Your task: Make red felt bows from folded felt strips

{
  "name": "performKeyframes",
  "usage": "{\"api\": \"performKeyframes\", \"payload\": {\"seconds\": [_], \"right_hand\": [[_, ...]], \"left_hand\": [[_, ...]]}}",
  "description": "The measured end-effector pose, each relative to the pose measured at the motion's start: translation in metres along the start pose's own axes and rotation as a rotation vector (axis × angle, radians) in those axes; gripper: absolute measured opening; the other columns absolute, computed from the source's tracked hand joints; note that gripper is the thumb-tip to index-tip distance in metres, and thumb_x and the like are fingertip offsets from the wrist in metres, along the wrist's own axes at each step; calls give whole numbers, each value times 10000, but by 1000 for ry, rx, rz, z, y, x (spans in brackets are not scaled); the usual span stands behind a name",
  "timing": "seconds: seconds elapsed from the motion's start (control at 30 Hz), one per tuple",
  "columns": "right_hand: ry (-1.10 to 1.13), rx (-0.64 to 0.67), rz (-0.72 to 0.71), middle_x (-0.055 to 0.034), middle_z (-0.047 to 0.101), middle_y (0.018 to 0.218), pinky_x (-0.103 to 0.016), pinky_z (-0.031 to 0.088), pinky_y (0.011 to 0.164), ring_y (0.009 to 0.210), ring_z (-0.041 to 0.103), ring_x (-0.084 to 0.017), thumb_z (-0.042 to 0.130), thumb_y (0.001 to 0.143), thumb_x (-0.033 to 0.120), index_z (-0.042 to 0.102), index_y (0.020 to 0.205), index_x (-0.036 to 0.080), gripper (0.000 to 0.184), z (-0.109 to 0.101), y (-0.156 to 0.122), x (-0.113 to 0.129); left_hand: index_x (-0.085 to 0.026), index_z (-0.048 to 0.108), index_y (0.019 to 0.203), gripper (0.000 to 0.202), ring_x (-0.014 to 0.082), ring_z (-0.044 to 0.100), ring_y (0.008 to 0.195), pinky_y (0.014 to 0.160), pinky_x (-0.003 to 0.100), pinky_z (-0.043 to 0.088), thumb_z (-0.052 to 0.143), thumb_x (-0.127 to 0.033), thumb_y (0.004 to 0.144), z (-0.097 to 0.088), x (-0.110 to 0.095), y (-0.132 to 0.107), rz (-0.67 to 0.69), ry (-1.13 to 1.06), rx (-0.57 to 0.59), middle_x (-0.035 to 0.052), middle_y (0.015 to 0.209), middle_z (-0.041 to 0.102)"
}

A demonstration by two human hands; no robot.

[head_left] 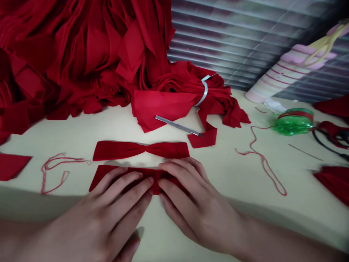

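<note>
The left hand point(95, 218) and right hand point(197, 207), unclenched, pressed a red fabric strip point(149, 173) at seven o'clock; a green container point(291, 125), contents unclear, sat at three.

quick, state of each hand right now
Left hand: open, fingers resting on the nearer red fabric strip.
Right hand: fingers on the same strip; pinching or not, cannot tell.

The red cloth strip point(156, 187) is long and narrow, and it lies on the pale table point(166, 236), running from left to right. Its left end has a slanted edge, and much of its surface is hidden.
</note>
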State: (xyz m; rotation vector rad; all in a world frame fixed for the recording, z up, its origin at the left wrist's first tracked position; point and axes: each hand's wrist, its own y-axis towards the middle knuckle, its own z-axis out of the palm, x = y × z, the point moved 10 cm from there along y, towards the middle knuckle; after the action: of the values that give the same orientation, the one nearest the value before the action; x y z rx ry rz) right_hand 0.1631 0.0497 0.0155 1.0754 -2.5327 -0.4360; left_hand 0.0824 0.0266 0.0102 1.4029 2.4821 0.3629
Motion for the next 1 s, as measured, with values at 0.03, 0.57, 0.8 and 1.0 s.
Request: {"api": "performKeyframes", "payload": {"seconds": [0.03, 0.57, 0.8, 1.0], "right_hand": [[2, 3, -2, -153, 634, 1066, -452, 424, 946, 1063, 556, -264, 474, 879, 126, 651, 926, 111, 184, 0, 0, 0], [17, 4, 18, -133, 659, 1035, -454, 415, 940, 1027, 585, -252, 486, 905, 170, 653, 949, 94, 188, 0, 2, -1], [-2, -24, 19, -127, 667, 1024, -455, 436, 927, 1023, 593, -253, 490, 905, 181, 653, 954, 92, 192, -2, 2, -1], [-7, -31, 15, -142, 673, 1022, -452, 449, 902, 1013, 596, -260, 490, 908, 183, 648, 1000, 73, 214, -3, 2, -1]], "left_hand": [[-116, 499, 1314, 447, 299, 416, 1261, 1058, 444, 317, 496, -246, 887, 0, 0, 0, 0, -1, 2, 84, 1336, 534], [-117, 500, 1314, 446, 297, 412, 1259, 1075, 435, 288, 498, -249, 888, 2, 1, 0, 1, -8, 11, 74, 1340, 532], [-125, 483, 1334, 480, 299, 437, 1239, 1043, 445, 365, 513, -252, 872, 1, 0, 1, 6, 3, 11, 82, 1326, 542], [-121, 478, 1337, 472, 296, 432, 1246, 1065, 442, 328, 500, -249, 883, 0, -1, -1, 8, -4, 10, 80, 1341, 530]]}}
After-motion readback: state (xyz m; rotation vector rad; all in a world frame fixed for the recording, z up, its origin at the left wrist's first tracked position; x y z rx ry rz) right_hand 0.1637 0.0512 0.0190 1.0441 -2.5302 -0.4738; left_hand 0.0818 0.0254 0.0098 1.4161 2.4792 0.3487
